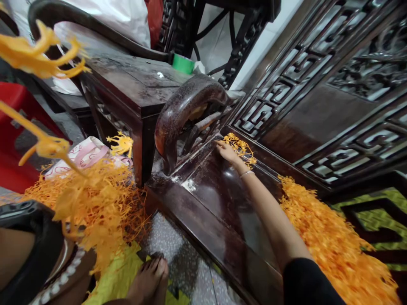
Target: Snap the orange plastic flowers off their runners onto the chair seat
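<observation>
My right hand (227, 153) reaches down onto the dark wooden bench seat (216, 190), a thin bangle on its wrist. Its fingers look stretched out, beside a small tangle of orange branching plastic pieces (244, 148). In the lower left corner is my left hand (76, 264), with a black strap and pale beaded bracelet at the wrist. Orange plastic pieces hide its fingers, so its grip does not show. Blurred orange branching strands (52, 148) hang close to the camera. A large orange heap (104, 199) lies near my left hand.
Another orange heap (333, 237) lies along the bench at right. A curved armrest (184, 106) rises beside a dark side table (127, 80) bearing green tape (183, 63). A red plastic stool (19, 127), a patterned bag (85, 152) and a bare foot (149, 275) are at left.
</observation>
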`<state>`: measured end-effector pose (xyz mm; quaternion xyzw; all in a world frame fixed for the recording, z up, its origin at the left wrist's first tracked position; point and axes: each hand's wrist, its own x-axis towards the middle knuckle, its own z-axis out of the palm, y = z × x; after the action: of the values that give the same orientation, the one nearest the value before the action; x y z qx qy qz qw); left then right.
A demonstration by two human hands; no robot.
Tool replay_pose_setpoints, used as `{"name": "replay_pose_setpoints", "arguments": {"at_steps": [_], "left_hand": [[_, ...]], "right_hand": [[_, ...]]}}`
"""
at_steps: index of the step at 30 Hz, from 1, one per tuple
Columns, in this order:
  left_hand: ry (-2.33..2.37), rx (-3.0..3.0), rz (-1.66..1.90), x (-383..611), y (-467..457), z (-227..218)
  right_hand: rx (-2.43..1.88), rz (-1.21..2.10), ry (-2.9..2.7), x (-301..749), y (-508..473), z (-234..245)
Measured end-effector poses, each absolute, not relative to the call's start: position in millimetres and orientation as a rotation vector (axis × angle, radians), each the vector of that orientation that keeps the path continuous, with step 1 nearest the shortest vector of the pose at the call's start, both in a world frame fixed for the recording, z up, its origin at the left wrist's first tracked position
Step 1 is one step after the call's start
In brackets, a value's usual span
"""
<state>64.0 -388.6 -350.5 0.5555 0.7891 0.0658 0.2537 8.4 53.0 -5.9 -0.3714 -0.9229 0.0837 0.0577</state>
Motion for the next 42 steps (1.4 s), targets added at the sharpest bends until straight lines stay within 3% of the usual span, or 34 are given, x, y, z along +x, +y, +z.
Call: {"name": "replay_pose_setpoints", "arguments": {"at_steps": [10, 27, 42], "left_hand": [[2.134, 1.530, 0.214, 64, -392, -345], [2.034, 1.531, 0.274, 59, -391, -343], [2.047, 1.541, 0.189, 55, -387, -323]], "right_hand": [[-0.807, 0.377, -2.860, 2, 30, -29], [-0.192, 0.083, -2.924, 19, -102, -18], [0.030, 0.252, -2.866, 26, -124, -8]]}}
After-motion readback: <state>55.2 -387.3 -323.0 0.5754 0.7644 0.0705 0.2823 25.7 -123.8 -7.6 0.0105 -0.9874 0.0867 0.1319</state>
